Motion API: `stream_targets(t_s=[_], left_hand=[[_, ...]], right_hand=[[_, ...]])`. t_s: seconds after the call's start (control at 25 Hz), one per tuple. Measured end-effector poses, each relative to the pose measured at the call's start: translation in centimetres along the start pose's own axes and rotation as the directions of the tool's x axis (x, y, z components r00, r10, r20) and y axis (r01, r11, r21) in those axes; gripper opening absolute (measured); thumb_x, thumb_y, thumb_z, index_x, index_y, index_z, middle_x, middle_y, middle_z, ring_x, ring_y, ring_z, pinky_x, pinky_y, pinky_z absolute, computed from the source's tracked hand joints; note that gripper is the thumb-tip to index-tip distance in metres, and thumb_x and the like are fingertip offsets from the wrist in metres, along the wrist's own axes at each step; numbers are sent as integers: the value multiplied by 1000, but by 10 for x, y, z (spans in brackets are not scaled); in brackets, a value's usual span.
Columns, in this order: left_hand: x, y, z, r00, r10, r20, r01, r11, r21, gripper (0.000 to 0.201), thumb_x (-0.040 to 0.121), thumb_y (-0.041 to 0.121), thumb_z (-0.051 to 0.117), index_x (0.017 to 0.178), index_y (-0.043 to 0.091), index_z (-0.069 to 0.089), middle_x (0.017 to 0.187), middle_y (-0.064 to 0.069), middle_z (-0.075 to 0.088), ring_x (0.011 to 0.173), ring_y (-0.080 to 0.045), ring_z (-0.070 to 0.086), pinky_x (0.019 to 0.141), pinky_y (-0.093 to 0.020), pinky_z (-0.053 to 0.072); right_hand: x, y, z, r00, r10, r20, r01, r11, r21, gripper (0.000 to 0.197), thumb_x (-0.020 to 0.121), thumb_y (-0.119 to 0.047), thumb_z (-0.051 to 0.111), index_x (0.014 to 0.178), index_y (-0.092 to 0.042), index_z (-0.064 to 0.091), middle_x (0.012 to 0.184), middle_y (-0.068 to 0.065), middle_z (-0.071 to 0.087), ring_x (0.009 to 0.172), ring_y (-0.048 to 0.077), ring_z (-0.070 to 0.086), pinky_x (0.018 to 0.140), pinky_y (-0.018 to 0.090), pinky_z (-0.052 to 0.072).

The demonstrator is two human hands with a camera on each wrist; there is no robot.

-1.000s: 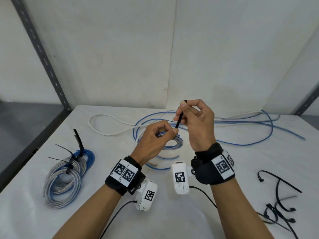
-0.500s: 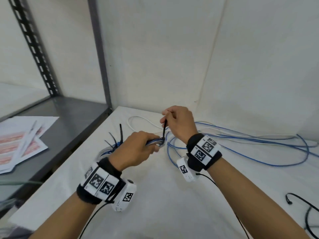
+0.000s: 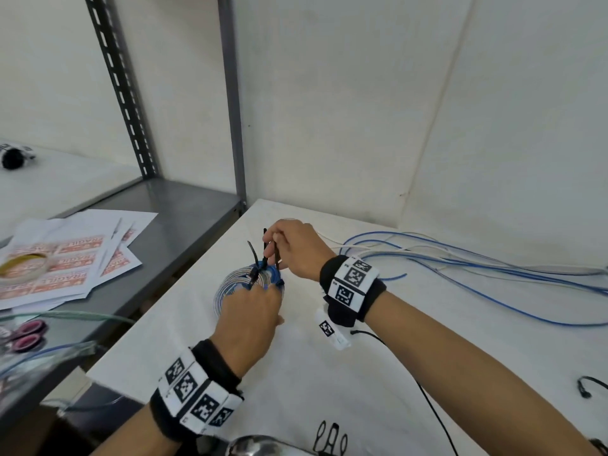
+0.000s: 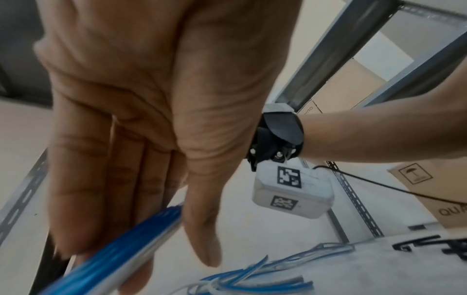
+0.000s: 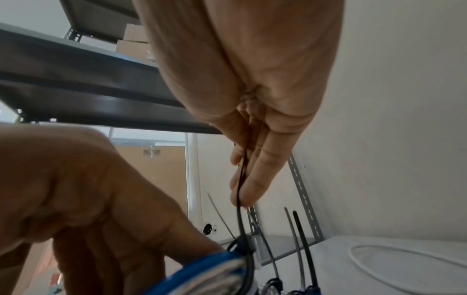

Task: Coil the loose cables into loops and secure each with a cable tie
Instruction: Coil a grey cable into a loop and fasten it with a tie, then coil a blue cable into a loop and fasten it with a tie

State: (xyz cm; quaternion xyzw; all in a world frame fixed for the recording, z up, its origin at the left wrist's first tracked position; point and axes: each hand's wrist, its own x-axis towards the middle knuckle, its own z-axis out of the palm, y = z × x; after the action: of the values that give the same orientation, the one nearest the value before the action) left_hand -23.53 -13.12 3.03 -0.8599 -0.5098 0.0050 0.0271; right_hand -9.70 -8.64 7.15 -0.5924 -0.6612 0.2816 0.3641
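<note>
A blue and grey cable coil (image 3: 230, 286) lies at the left edge of the white table (image 3: 329, 373), on top of earlier tied coils. My left hand (image 3: 260, 292) lies over it; in the left wrist view the coil (image 4: 113, 253) passes between the thumb and the nearly straight fingers of this hand (image 4: 164, 249). My right hand (image 3: 271, 245) is just behind it and pinches the upright tail of a black cable tie (image 3: 277, 258). In the right wrist view the tie (image 5: 240, 211) loops round the coil (image 5: 215, 267) below my right hand (image 5: 242, 191).
Tails of other ties (image 3: 252, 256) stick up from the coils beneath. Loose blue and white cables (image 3: 460, 258) spread over the table's right. Spare black ties (image 3: 587, 386) lie at the right edge. A grey shelf (image 3: 171, 225) on the left holds papers, a tape roll (image 3: 23, 266) and scissors (image 3: 26, 335).
Both hands have carried the coil left to the pile of tied coils at the table's edge, and my view has turned left with them. My right hand still pinches the tie.
</note>
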Motion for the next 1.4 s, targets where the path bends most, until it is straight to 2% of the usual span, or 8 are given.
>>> stream_targets(t_s=[0.28, 0.44, 0.6, 0.8, 1.0, 1.08, 1.24, 1.4], left_hand=[[-4, -15, 5, 980, 62, 187, -28, 983, -180, 49, 96, 57, 56, 122, 16, 46, 109, -4, 61, 95, -25, 60, 83, -39, 54], [-12, -21, 16, 934, 141, 330, -67, 972, -226, 53, 95, 66, 50, 114, 17, 51, 90, 1, 54, 81, -20, 53, 77, -37, 49], [1, -16, 12, 973, 163, 163, -113, 953, -280, 50, 96, 61, 54, 111, 15, 60, 97, 0, 65, 90, -21, 62, 81, -36, 51], [47, 20, 1, 962, 260, 81, -211, 899, -385, 58, 95, 58, 58, 135, 17, 60, 114, 2, 74, 110, -20, 65, 97, -37, 50], [104, 59, 4, 948, 282, 148, -199, 887, -417, 47, 98, 51, 58, 129, 17, 65, 117, -3, 73, 114, -23, 63, 95, -33, 45], [122, 75, 13, 945, 271, 185, -153, 862, -483, 45, 101, 50, 53, 113, 11, 71, 108, -8, 75, 105, -25, 68, 93, -35, 51], [144, 105, 34, 952, 191, 241, -46, 863, -502, 44, 95, 50, 62, 75, 10, 63, 84, -12, 77, 78, -26, 74, 81, -34, 59], [151, 110, 36, 964, 151, 219, -48, 908, -416, 23, 87, 24, 69, 98, 9, 57, 109, -16, 69, 105, -33, 65, 88, -37, 53]], right_hand=[[2, 21, -1, 998, 18, 57, -27, 986, 167, 30, 108, -4, 32, 101, -6, 62, 93, 13, 69, 80, 21, 69, 82, 41, 63], [1, 37, 12, 993, 44, 109, -67, 972, 225, 28, 108, -6, 33, 104, -7, 61, 106, 19, 72, 91, 23, 73, 76, 25, 60], [2, 38, 3, 995, 69, 73, -84, 971, 223, 22, 108, -21, 44, 115, -10, 62, 106, 9, 73, 96, 20, 72, 80, 27, 59], [-5, 82, -46, 982, 157, -106, -172, 973, -153, 20, 101, -14, 51, 105, -7, 70, 102, 10, 74, 95, 29, 71, 81, 33, 55], [-27, 144, -98, 896, 369, -245, -438, 650, -621, 18, 96, -30, 62, 104, -18, 73, 114, 5, 70, 108, 30, 64, 93, 42, 51], [-34, 160, -107, 863, 453, -224, -485, 618, -618, 17, 92, -35, 69, 97, -21, 76, 108, 6, 73, 101, 29, 66, 93, 43, 53], [-48, 170, -104, 895, 424, -141, -431, 734, -525, 10, 87, -28, 75, 88, -19, 79, 96, 7, 75, 93, 28, 68, 84, 39, 58], [-51, 172, -103, 900, 415, -130, -424, 768, -481, 13, 89, -28, 73, 93, -16, 77, 99, 7, 75, 97, 29, 68, 85, 39, 58]])
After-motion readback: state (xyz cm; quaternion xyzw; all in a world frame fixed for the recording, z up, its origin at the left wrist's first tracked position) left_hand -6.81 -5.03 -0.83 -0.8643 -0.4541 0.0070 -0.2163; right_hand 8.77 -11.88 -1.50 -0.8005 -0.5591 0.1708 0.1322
